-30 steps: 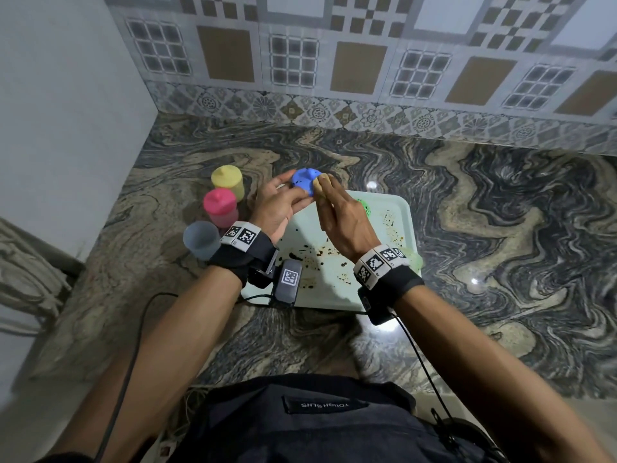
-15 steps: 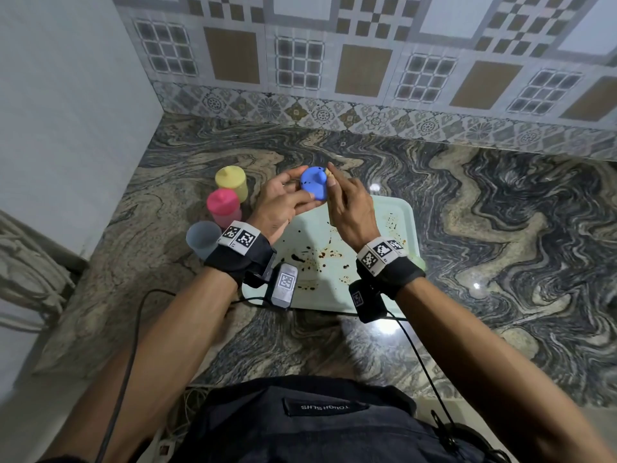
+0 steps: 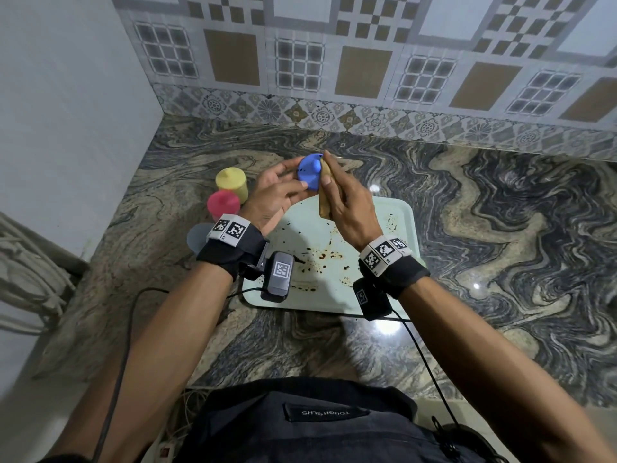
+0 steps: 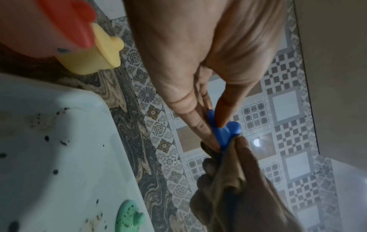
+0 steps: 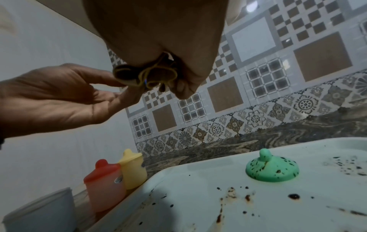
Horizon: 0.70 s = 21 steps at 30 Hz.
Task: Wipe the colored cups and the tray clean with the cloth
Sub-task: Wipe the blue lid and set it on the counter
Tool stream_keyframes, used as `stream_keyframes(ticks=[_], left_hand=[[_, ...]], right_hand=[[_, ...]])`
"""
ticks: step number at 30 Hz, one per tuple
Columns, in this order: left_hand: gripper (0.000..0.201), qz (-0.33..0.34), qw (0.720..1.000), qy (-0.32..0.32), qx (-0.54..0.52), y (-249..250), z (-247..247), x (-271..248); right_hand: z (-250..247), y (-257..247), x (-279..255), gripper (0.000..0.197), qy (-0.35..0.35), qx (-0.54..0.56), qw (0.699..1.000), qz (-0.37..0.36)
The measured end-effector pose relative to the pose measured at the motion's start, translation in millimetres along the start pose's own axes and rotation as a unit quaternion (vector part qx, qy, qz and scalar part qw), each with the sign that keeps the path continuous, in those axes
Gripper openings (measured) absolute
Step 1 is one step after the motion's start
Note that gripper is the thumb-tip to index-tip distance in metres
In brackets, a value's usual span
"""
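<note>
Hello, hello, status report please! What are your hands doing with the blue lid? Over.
Left hand pinches blue lid. Right hand presses tan cloth against it. Tray below stained; speckled green lid lies on it. Nothing blocking.

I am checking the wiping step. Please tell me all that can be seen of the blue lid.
The blue lid is a small dome with a rounded knob, of what looks like smooth plastic. It is held in the air above the tray's far edge. The left hand pinches it at the fingertips; the cloth in the right hand presses against its side.
</note>
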<state>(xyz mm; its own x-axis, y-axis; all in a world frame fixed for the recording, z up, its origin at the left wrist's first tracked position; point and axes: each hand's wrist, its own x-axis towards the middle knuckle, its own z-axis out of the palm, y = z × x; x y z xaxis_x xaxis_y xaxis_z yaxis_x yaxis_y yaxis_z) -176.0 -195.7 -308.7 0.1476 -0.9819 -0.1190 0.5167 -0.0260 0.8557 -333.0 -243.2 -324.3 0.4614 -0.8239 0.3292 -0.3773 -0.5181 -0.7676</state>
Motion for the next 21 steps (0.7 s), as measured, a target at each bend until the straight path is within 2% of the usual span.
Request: stream_keyframes(ticks=[4, 8, 10, 13, 17, 21], left_hand=[[0.039, -0.019, 0.998, -0.043, 0.033, 8, -5, -4], [0.04, -0.007, 0.999, -0.035, 0.033, 13, -4, -3], [0.04, -0.006, 0.999, -0.025, 0.035, 13, -2, -1], [0.042, -0.007, 0.999, -0.006, 0.032, 12, -1, 2], [0.04, -0.006, 1.0, -0.007, 0.021, 11, 2, 4], [0.032, -0.012, 0.999, -0.05, 0.005, 15, -5, 0]], right_hand=[[-6, -3, 1, 0.048, -0.025, -0.006, 1.0, -0.008], [-6, -10, 0, 0.045, -0.057, -0.029, 0.998, -0.009], [-6, -11, 0, 0.046, -0.038, -0.063, 0.997, -0.012], [-7, -15, 0, 0.044, 0.026, -0.13, 0.987, -0.088], [-3, -16, 1, 0.046, -0.014, -0.064, 0.994, -0.084], [-4, -17, 3, 0.044, -0.018, -0.048, 0.995, -0.085]])
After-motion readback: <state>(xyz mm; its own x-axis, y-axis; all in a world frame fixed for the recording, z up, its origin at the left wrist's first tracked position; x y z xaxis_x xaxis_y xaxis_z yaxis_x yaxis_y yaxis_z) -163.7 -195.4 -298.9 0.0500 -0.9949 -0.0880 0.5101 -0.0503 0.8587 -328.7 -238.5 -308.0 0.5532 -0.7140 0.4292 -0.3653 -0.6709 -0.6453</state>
